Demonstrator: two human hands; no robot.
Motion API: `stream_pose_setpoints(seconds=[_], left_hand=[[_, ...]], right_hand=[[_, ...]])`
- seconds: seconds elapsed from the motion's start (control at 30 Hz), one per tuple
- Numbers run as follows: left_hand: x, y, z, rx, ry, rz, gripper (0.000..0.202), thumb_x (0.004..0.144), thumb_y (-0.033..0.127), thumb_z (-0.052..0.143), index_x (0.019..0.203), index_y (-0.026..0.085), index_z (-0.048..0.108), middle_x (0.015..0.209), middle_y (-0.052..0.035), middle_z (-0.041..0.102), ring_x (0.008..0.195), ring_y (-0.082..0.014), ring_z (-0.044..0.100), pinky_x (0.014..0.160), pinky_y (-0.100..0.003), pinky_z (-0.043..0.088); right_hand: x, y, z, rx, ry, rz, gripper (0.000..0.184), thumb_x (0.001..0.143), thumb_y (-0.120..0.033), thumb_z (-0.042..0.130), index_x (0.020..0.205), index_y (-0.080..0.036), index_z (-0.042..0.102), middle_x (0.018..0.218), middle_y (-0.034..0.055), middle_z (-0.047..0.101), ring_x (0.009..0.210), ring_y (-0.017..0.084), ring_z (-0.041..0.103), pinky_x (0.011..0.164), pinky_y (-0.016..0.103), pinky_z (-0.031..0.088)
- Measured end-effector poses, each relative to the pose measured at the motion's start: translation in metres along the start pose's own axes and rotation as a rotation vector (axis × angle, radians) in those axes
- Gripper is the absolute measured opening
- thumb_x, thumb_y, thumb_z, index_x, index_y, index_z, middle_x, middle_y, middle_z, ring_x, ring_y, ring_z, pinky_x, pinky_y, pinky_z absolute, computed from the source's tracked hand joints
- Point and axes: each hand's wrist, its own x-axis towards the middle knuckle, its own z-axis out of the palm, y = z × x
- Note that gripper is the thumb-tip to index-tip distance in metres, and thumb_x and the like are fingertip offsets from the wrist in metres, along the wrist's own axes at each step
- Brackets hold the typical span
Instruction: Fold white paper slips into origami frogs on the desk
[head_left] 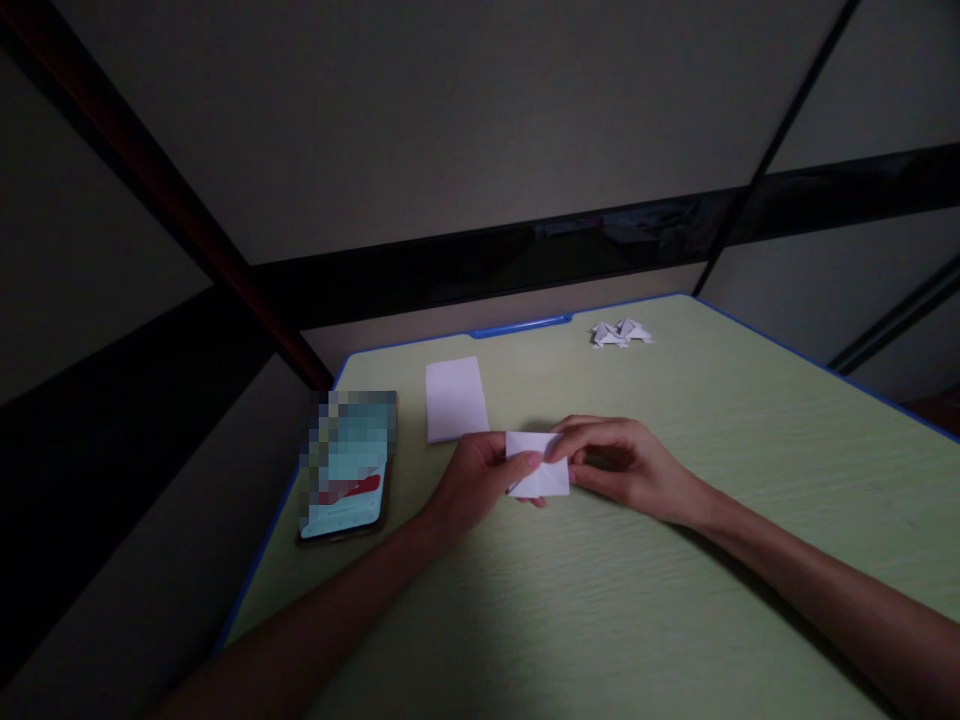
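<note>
A small white piece of paper [551, 480] with crease lines is held up above the table, between both hands. My left hand [480, 475] is closed on its left side, the thumb lying flat across the front and fingertips showing below the lower edge. At the right side, my right hand [626, 465] has its fingers curled against the paper, the index finger touching its front near the upper right. Part of the paper's back is hidden from me.
A stack of white paper [456, 398] lies just beyond my left hand. A lit phone [349, 470] rests at the left. Folded white paper figures [621, 332] sit near the far edge of the light green table [750, 430], which meets a dark-banded panel.
</note>
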Motion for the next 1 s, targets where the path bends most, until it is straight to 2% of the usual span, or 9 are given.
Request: stream_pose_setpoints(seconds=[0.2, 0.37, 0.53, 0.67, 0.77, 0.9, 1.0], left_hand=[[0.001, -0.001, 0.002, 0.039, 0.013, 0.018, 0.018, 0.067, 0.027, 0.057, 0.066, 0.009, 0.060, 0.051, -0.0011, 0.060, 0.042, -0.0092, 0.055, 0.042, -0.018, 0.039], [0.002, 0.001, 0.002, 0.048, 0.031, 0.031, 0.016, 0.067, 0.025, 0.058, 0.065, 0.009, 0.060, 0.048, -0.0008, 0.059, 0.041, -0.0084, 0.053, 0.041, -0.017, 0.039], [0.002, 0.002, 0.002, 0.011, 0.028, 0.015, 0.012, 0.064, 0.021, 0.060, 0.067, 0.009, 0.062, 0.055, -0.0027, 0.063, 0.047, -0.0105, 0.057, 0.047, -0.020, 0.044], [0.001, 0.001, 0.003, -0.012, 0.034, -0.006, 0.014, 0.063, 0.020, 0.061, 0.073, 0.010, 0.063, 0.063, -0.0047, 0.065, 0.050, -0.0116, 0.059, 0.049, -0.022, 0.046], [0.001, 0.000, 0.004, -0.010, 0.057, -0.005, 0.014, 0.063, 0.020, 0.061, 0.073, 0.010, 0.063, 0.064, -0.0051, 0.066, 0.050, -0.0115, 0.060, 0.049, -0.021, 0.046], [0.000, 0.000, 0.005, -0.014, 0.086, 0.007, 0.013, 0.063, 0.019, 0.061, 0.071, 0.010, 0.064, 0.060, -0.0033, 0.065, 0.049, -0.0103, 0.059, 0.048, -0.020, 0.045], [-0.001, 0.000, 0.006, -0.022, 0.105, 0.016, 0.011, 0.063, 0.019, 0.061, 0.068, 0.010, 0.063, 0.058, -0.0022, 0.064, 0.048, -0.0099, 0.058, 0.048, -0.020, 0.045]], right_hand=[[0.000, 0.000, 0.001, -0.154, 0.023, -0.154, 0.011, 0.072, -0.015, 0.055, 0.077, -0.017, 0.065, 0.096, 0.0080, 0.056, 0.078, 0.014, 0.055, 0.063, 0.028, 0.045], [-0.002, 0.002, 0.001, -0.198, 0.067, -0.189, 0.010, 0.072, -0.015, 0.056, 0.073, -0.019, 0.066, 0.106, 0.0079, 0.054, 0.074, 0.013, 0.056, 0.065, 0.030, 0.047], [0.000, 0.000, 0.003, -0.102, 0.196, -0.081, 0.007, 0.071, -0.018, 0.058, 0.070, -0.019, 0.065, 0.102, 0.0067, 0.055, 0.080, 0.014, 0.056, 0.068, 0.031, 0.046], [0.003, -0.001, 0.006, 0.059, 0.290, 0.084, 0.005, 0.067, -0.021, 0.061, 0.065, -0.018, 0.064, 0.100, 0.0066, 0.055, 0.080, 0.014, 0.055, 0.058, 0.026, 0.046], [0.005, -0.001, 0.010, 0.170, 0.357, 0.172, 0.002, 0.063, -0.020, 0.064, 0.061, -0.018, 0.065, 0.096, 0.0055, 0.056, 0.080, 0.013, 0.054, 0.063, 0.027, 0.045], [0.005, -0.002, 0.015, 0.317, 0.425, 0.247, 0.006, 0.059, -0.018, 0.065, 0.054, -0.015, 0.062, 0.081, 0.0036, 0.058, 0.069, 0.011, 0.053, 0.064, 0.027, 0.043], [0.005, -0.005, 0.018, 0.319, 0.414, 0.287, 0.008, 0.057, -0.019, 0.066, 0.054, -0.014, 0.061, 0.072, 0.0022, 0.057, 0.064, 0.010, 0.051, 0.060, 0.026, 0.042]])
